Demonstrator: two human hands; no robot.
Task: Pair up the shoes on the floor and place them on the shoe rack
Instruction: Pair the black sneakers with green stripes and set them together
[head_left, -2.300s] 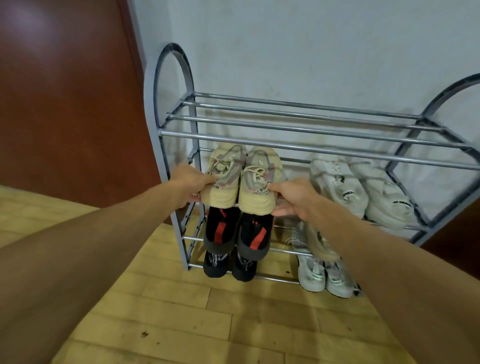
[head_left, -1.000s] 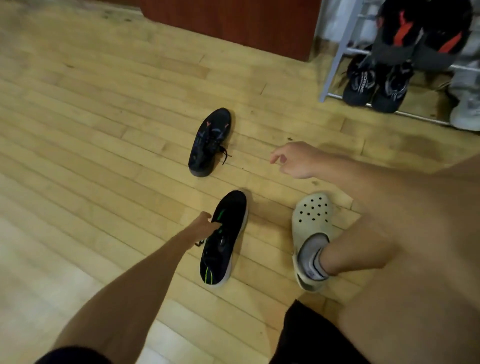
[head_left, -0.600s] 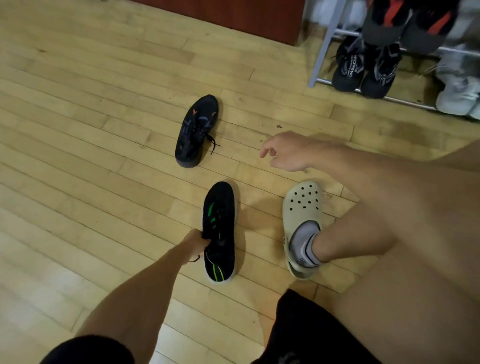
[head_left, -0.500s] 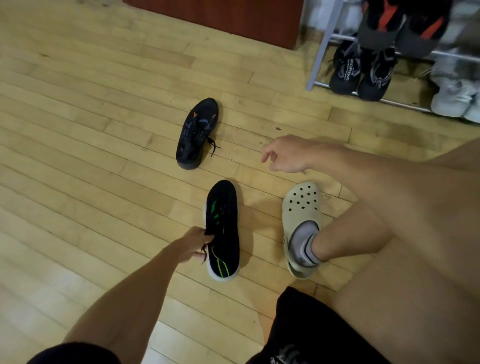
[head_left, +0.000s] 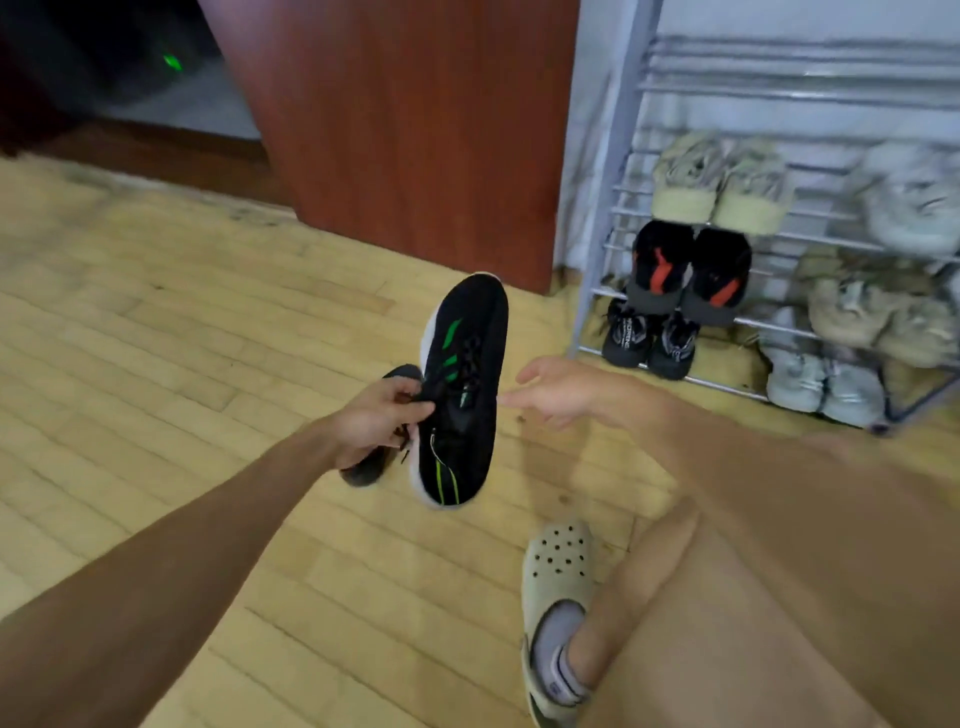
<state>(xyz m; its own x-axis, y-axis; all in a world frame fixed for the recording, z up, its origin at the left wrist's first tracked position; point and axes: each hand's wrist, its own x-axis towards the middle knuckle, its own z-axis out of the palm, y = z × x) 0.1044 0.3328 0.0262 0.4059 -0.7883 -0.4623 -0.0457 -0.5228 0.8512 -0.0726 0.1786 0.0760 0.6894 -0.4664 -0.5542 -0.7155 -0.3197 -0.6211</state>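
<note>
My left hand (head_left: 382, 418) grips a black sneaker with green stripes (head_left: 462, 395) by its side and holds it in the air above the floor, toe pointing away. A second dark shoe (head_left: 366, 467) lies on the floor right behind that hand, mostly hidden by it. My right hand (head_left: 561, 392) hovers open just to the right of the lifted sneaker, fingers spread, touching nothing. The grey metal shoe rack (head_left: 602, 249) stands at the right against the wall, its tiers holding several pairs: beige, black with red, black, pale grey.
A red-brown door (head_left: 415, 130) stands left of the rack, with a dark opening further left. My foot in a pale clog (head_left: 558, 577) rests on the wooden floor at the bottom. My bare knee fills the lower right.
My left hand has lifted the black and green sneaker off the floor. The view has swung up towards the rack and door. My right hand stays open beside the shoe.
</note>
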